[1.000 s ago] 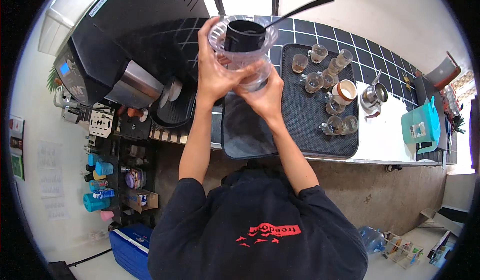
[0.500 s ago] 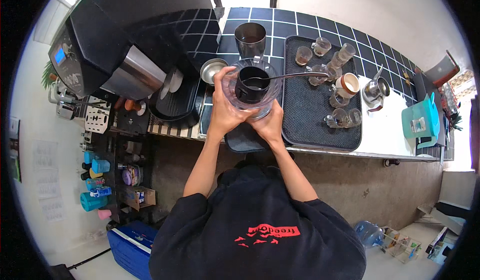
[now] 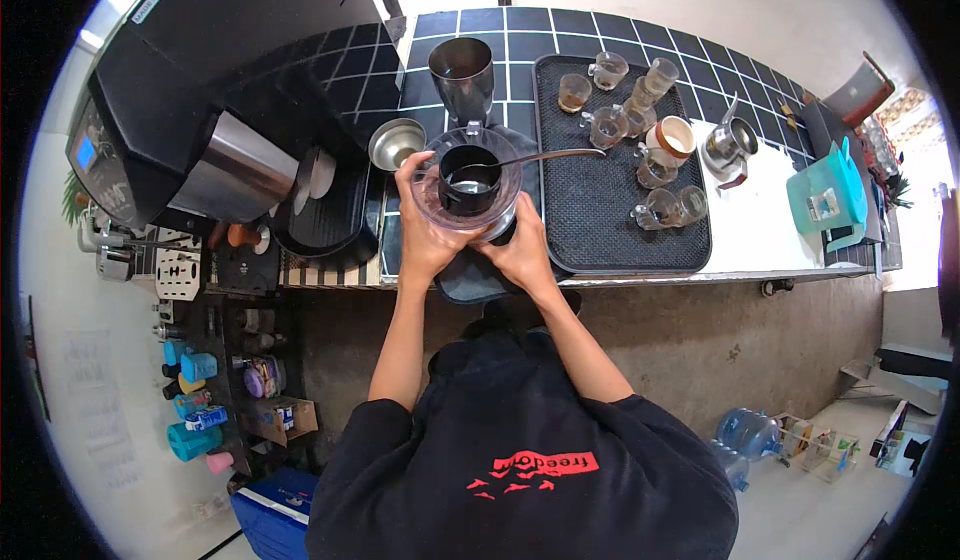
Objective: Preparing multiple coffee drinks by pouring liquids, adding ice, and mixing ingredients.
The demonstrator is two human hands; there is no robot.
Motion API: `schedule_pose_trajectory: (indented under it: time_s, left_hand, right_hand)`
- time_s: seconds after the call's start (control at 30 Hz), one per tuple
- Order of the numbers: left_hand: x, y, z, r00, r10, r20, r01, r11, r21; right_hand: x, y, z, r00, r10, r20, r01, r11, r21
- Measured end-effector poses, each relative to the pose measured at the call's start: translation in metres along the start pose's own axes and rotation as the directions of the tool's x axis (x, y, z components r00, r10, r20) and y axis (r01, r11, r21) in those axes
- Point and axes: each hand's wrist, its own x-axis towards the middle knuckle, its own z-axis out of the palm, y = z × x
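Fingers of the left hand and right hand wrap closed around a clear cup holding a long spoon, above the tiled worktop.

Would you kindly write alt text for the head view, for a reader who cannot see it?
Seen from above, a person's left hand and right hand grip a clear round plastic cup holding dark liquid, over a black-tiled counter. A long thin spoon rests in it; a black tray of small glass cups lies alongside.

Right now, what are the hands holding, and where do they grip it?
Both hands, left and right, hold a clear round container by its sides, left and right; a long-handled spoon rests in it.
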Motion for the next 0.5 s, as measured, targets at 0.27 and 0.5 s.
schedule_pose_trajectory:
  time_s: [0.27,0.5]
  left_hand:
    - [-0.003,-0.005,-0.002,0.999,-0.017,0.047,0.016,1.0,0.027]
    - [-0.009,-0.001,0.006,0.999,-0.032,0.001,0.032,0.997,0.067]
  right_hand:
    - [0.006,-0.01,-0.078,0.964,0.162,0.21,-0.228,0.913,0.339]
    - [0.11,-0.013,-0.083,0.996,0.085,0.027,-0.089,0.949,0.302]
